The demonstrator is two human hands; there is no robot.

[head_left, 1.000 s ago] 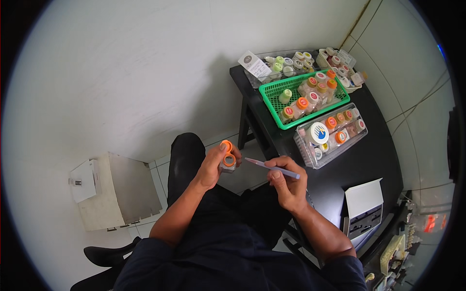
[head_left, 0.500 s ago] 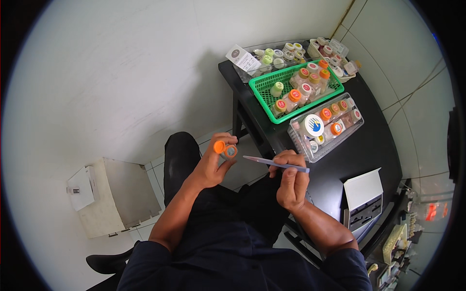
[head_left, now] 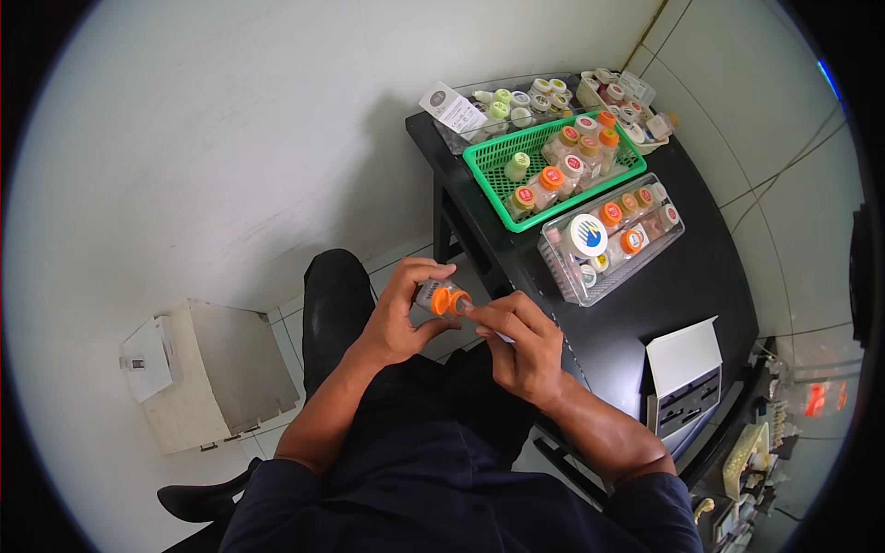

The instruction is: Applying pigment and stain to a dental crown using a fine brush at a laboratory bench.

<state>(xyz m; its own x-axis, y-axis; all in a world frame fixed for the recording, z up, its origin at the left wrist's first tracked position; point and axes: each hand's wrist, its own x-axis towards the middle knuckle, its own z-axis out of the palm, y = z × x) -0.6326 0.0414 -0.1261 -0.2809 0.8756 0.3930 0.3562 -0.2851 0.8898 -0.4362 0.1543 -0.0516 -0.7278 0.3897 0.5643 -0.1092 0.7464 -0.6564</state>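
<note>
Over my lap, my left hand [head_left: 396, 318] grips a small clear bottle [head_left: 426, 294] with an orange flip-top lid [head_left: 442, 300]. The lid hangs open on the side, and the orange-rimmed mouth faces my right hand [head_left: 527, 348]. That hand pinches a slim, pale violet plastic stick [head_left: 467, 311], its tapered end at the bottle's mouth. How far the tip reaches inside is hidden, and my fingers cover most of the stick. What the bottle holds cannot be made out.
On the black table [head_left: 590, 341] to my right stand a green basket [head_left: 498, 215] and a clear plastic tray [head_left: 579, 297], both with several small lidded bottles and jars. An opened box [head_left: 684, 355] lies nearer. A white cabinet [head_left: 241, 369] stands at left.
My right hand has moved left and brought the stick's tip to the bottle's mouth. The bottle has turned in my left hand so its mouth faces right. The view has shifted slightly.
</note>
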